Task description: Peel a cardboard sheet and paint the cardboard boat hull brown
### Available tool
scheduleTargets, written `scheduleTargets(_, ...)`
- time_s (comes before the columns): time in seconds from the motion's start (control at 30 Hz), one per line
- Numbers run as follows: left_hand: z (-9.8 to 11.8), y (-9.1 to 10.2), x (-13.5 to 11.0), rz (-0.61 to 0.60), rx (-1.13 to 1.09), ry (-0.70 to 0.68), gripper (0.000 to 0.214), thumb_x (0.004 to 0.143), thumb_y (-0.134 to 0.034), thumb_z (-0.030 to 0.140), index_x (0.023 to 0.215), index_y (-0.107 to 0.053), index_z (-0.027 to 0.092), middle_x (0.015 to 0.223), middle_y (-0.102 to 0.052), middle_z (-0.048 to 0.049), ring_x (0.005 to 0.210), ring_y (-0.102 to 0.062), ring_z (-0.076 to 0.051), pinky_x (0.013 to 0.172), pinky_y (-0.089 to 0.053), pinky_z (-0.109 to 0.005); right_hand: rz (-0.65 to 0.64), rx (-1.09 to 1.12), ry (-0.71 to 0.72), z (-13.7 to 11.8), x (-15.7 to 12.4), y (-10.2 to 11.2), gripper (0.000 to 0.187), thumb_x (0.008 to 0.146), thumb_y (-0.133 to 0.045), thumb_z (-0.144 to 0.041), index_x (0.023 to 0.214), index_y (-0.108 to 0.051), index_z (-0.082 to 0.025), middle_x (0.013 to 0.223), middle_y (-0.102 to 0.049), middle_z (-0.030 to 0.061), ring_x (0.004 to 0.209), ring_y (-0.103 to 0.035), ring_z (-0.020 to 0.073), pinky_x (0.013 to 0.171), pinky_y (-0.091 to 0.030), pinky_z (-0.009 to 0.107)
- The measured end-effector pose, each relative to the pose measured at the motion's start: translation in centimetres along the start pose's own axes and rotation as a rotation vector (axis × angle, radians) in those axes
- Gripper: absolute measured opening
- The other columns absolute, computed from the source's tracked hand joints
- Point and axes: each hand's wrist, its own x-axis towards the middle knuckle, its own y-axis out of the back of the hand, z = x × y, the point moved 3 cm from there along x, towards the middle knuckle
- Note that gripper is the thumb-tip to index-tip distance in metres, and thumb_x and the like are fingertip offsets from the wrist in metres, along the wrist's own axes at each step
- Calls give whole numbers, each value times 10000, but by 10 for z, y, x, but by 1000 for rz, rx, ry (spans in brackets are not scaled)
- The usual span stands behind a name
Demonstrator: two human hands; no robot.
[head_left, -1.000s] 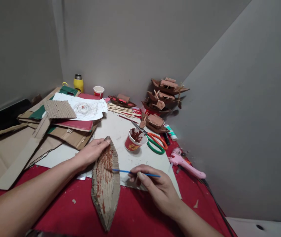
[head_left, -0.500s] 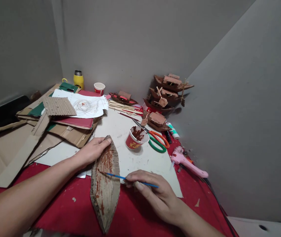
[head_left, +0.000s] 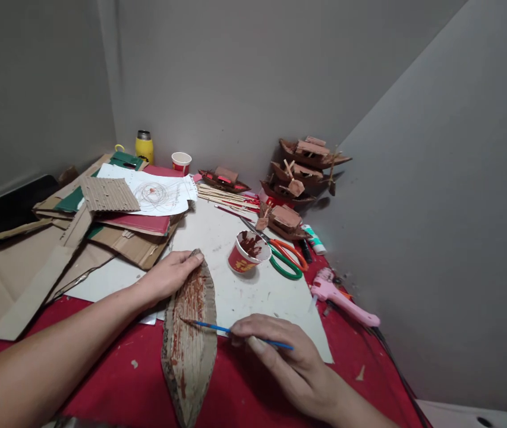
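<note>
Red cloth (head_left: 110,380) covers our table; we take the hull (head_left: 191,356) as the middle of a clock, with our body at six. It lies nearest to us, pointed at both ends, with brown paint (head_left: 197,291) on its ridged face. Our left hand (head_left: 170,274) is at eleven and holds the hull by its far end, thumb on top. Our right hand (head_left: 280,353), at three, pinches the blue brush (head_left: 213,326), whose dark tip is at the ridged face.

Farther, between one and two, the cup (head_left: 242,260) with brown inside stands on the white board (head_left: 257,297). Just beside it are the scissors (head_left: 280,242). Between two and three we see the pink glue gun (head_left: 345,306).

Toward eleven is piled cardboard (head_left: 123,239). Sticks (head_left: 226,197) lie between twelve and one. Farther, between one and two, are brown boats (head_left: 311,150); between eleven and twelve, the yellow bottle (head_left: 144,148) stands near the grey wall (head_left: 217,77).
</note>
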Motion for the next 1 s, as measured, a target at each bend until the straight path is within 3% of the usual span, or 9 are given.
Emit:
scheduleTargets(0.17, -2, 0, 2, -19, 8, -17, 421, 825, -492, 559, 829, -634, 163, 805, -662, -27, 771, -571, -202, 740, -449, -308, 56, -120, 0, 5, -2, 0, 377, 923, -484, -86, 1248, -548, -266, 1053, -718, 62, 991, -671, 164, 858, -543, 283)
scheduleTargets(0.33, -1, 0, 0, -19, 28, -8, 421, 830, -475, 564, 794, -613, 168, 744, -635, -7, 713, -557, -190, 689, -443, -297, -27, 19, -25, 1, -1, 0, 314, 944, -443, -111, 1201, -561, -248, 906, -714, 54, 816, -692, 156, 748, -569, 280)
scheduleTargets(0.53, 2, 1, 0, -13, 59, -15, 429, 836, -465, 564, 785, -619, 167, 761, -628, -14, 745, -550, -197, 714, -439, -300, 160, -141, -61, 8, -6, 10, 344, 922, -460, -91, 1209, -570, -245, 1005, -699, 81, 879, -685, 179, 746, -569, 287)
scheduleTargets(0.77, 1, 0, 1, -26, 81, -34, 408, 851, -451, 542, 775, -593, 167, 748, -591, -9, 735, -517, -183, 693, -435, -292, 113, -232, 14, 0, -8, 10, 346, 879, -493, -54, 1158, -574, -241, 921, -718, 54, 859, -686, 178, 763, -563, 282)
scheduleTargets(1.0, 1, 1, 1, -27, 105, -53, 407, 846, -446, 550, 770, -588, 176, 737, -597, 1, 731, -535, -188, 728, -436, -299, 166, -279, -13, 9, -12, 11, 394, 882, -503, -54, 1226, -552, -242, 1051, -710, 87, 923, -689, 194, 781, -572, 310)
